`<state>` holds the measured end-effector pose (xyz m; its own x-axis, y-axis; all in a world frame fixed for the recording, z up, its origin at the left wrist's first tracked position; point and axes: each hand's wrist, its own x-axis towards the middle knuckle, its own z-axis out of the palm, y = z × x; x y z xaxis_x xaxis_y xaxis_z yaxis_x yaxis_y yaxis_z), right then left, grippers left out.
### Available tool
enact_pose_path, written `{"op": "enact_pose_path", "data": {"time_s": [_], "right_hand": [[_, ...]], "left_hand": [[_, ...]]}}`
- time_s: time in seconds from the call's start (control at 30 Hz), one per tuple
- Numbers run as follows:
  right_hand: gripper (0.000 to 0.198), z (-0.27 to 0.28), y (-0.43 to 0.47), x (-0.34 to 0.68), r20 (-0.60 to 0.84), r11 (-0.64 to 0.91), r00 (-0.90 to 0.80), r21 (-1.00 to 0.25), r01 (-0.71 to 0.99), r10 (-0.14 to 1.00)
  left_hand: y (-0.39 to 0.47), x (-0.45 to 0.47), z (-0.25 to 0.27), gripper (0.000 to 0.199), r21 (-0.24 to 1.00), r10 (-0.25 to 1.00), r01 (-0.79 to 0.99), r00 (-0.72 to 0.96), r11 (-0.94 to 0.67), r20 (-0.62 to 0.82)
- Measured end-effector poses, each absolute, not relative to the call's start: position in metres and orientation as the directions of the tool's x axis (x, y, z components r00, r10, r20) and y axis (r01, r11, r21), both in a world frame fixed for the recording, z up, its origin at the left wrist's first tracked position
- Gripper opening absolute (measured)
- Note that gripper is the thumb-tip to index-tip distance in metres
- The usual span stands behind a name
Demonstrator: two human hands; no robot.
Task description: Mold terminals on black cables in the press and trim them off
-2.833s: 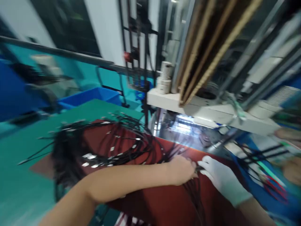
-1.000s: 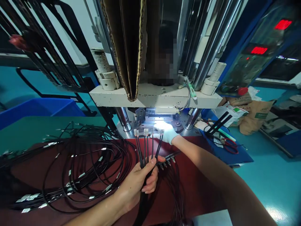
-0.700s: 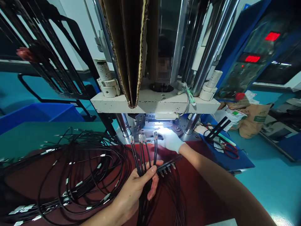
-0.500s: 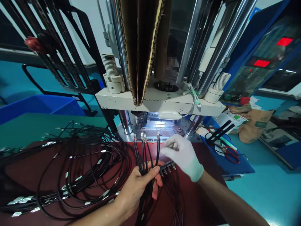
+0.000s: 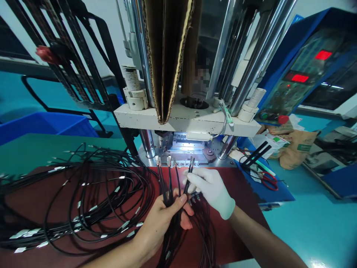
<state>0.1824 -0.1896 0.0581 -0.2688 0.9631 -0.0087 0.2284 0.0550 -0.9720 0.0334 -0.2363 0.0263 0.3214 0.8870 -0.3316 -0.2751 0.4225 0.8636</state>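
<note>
My bare left hand [image 5: 164, 217] is closed around a bundle of black cables [image 5: 170, 186], their metal-tipped ends pointing up and fanned apart. My right hand [image 5: 212, 190], in a white glove, pinches a pair of black cables [image 5: 188, 180] on the right side of that bundle, just above my left thumb. Behind and below the gloved fingers, a row of small connectors [image 5: 194, 199] shows in part; the rest is hidden. Loose cable lengths hang beneath it over the dark red tabletop [image 5: 234, 230].
Coiled black cables [image 5: 97, 208] with silvery tags cover the left of the table. Ahead stands a press with a cream plate [image 5: 184, 123], cardboard [image 5: 170, 74] and a lit die area [image 5: 189, 147]. Red-handled scissors [image 5: 269, 180] lie at right; a blue bin [image 5: 50, 124] is at left.
My right hand has moved left and closed on the cables at the bundle's right side. The cable ends there now stand differently. My left hand keeps its hold.
</note>
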Motion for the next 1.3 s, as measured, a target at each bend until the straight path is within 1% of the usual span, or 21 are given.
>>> {"op": "enact_pose_path", "data": {"time_s": [0.1, 0.2, 0.4, 0.63, 0.97, 1.07, 1.17, 1.23, 1.27, 1.3], "right_hand": [[0.032, 0.056, -0.192, 0.185, -0.037, 0.009, -0.266, -0.985, 0.171, 0.963], [0.030, 0.054, -0.192, 0.187, -0.039, -0.001, -0.296, -0.992, 0.129, 0.954], [0.032, 0.048, -0.192, 0.187, 0.006, 0.057, -0.312, -0.987, 0.153, 0.950], [0.028, 0.043, -0.189, 0.181, -0.046, -0.012, -0.344, -0.995, 0.100, 0.938], [0.026, 0.042, -0.187, 0.173, -0.058, -0.041, -0.308, -0.997, 0.062, 0.950], [0.028, 0.041, -0.187, 0.174, -0.081, -0.061, -0.263, -0.995, 0.084, 0.961], [0.029, 0.037, -0.183, 0.179, -0.117, -0.075, -0.193, -0.974, 0.213, 0.974], [0.029, 0.034, -0.180, 0.183, -0.157, -0.085, -0.201, -0.942, 0.325, 0.967], [0.028, 0.033, -0.178, 0.185, -0.185, -0.103, -0.220, -0.935, 0.339, 0.958], [0.026, 0.034, -0.177, 0.186, -0.204, -0.128, -0.228, -0.942, 0.311, 0.952]], "left_hand": [[-0.236, 0.033, 0.028, 0.040, 0.859, 0.889, -0.293, 0.326, 0.419, -0.323], [-0.236, 0.033, 0.028, 0.039, 0.867, 0.893, -0.289, 0.327, 0.405, -0.308], [-0.237, 0.031, 0.023, 0.041, 0.864, 0.883, -0.282, 0.353, 0.417, -0.310], [-0.237, 0.028, 0.019, 0.038, 0.849, 0.884, -0.311, 0.339, 0.427, -0.320], [-0.234, 0.026, 0.011, 0.045, 0.813, 0.863, -0.321, 0.320, 0.486, -0.390], [-0.236, 0.025, 0.008, 0.043, 0.863, 0.892, -0.256, 0.254, 0.435, -0.374], [-0.238, 0.022, 0.004, 0.047, 0.912, 0.932, -0.205, 0.139, 0.356, -0.333], [-0.240, 0.019, 0.004, 0.052, 0.923, 0.937, -0.181, 0.157, 0.339, -0.313], [-0.240, 0.018, 0.004, 0.051, 0.930, 0.937, -0.162, 0.182, 0.329, -0.299], [-0.240, 0.018, 0.006, 0.049, 0.942, 0.939, -0.136, 0.204, 0.307, -0.277]]}}
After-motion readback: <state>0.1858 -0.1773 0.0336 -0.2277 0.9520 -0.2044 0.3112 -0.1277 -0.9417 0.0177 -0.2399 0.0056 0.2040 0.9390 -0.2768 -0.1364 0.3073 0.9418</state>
